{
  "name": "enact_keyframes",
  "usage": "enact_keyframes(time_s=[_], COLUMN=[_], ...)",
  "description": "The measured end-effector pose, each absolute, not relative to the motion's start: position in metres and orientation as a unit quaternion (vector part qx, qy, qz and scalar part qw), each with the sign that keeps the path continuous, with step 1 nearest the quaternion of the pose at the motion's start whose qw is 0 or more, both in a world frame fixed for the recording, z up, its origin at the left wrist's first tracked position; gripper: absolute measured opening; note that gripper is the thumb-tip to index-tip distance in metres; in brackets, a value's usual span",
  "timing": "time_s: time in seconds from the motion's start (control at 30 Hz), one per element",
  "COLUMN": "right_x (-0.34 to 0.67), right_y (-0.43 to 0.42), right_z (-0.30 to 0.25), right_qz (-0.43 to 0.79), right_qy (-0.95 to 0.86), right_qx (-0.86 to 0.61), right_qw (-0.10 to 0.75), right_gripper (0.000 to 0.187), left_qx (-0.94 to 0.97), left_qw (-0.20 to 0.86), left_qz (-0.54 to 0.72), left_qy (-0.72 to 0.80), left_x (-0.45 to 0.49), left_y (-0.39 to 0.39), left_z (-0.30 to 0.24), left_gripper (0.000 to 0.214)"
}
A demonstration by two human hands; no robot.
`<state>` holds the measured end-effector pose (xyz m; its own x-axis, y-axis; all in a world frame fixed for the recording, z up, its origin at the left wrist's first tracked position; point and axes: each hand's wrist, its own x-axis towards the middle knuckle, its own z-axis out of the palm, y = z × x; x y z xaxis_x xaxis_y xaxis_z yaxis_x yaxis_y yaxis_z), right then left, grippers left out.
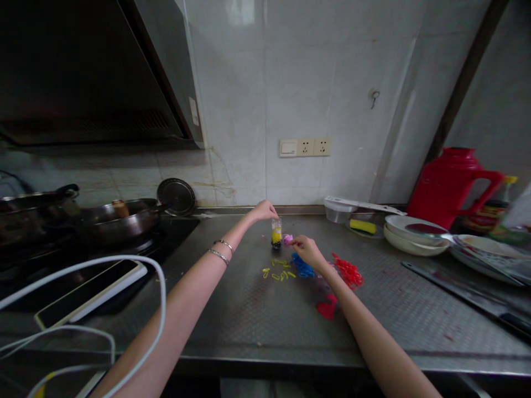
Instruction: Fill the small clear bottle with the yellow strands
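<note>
On the patterned grey metal tabletop, we have a small clear container with yellow and black contents standing upright, its top pinched by the fingertips of our left hand. Just beside it, our right hand reaches a small pink bundle, though we cannot tell whether it is closed on it. Nearer us lie scattered thin yellow loops, a tangled blue pile and, farther right, a tangled red pile.

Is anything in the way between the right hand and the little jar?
Yes, the pink bundle is between the right hand and the jar, just right of the jar. I can't tell whether the hand touches it. The blue pile is nearer the camera, off that path.
</note>
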<state>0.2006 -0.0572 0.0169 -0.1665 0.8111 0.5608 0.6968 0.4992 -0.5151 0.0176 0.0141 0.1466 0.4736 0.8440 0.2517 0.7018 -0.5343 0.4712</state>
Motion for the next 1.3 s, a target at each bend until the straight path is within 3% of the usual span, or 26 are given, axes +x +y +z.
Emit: enact_keyframes(time_s=[0.23, 0.47, 0.67, 1.3], right_x=[0.2, 0.194, 0.187, 0.186], right_y=[-0.061, -0.068, -0.079, -0.083], right_z=[0.021, 0.027, 0.036, 0.028], right_qz=[0.107, 0.173, 0.127, 0.176], right_qy=[-0.761, -0.829, -0.872, -0.86], right_qx=[-0.498, -0.442, -0.414, -0.458], right_qw=[0.401, 0.295, 0.226, 0.142], right_gripper=[0.027, 0.029, 0.03, 0.032], left_qx=[0.777, 0.722, 0.693, 0.684], left_qw=[0.158, 0.227, 0.278, 0.245], left_qz=[0.345, 0.359, 0.344, 0.413], left_qy=[0.502, 0.547, 0.57, 0.549], left_x=[-0.014, -0.046, -0.051, -0.054], left_y=[0.018, 0.01, -0.003, -0.013], left_z=[0.126, 0.062, 0.02, 0.004], left_gripper=[0.035, 0.04, 0.041, 0.04])
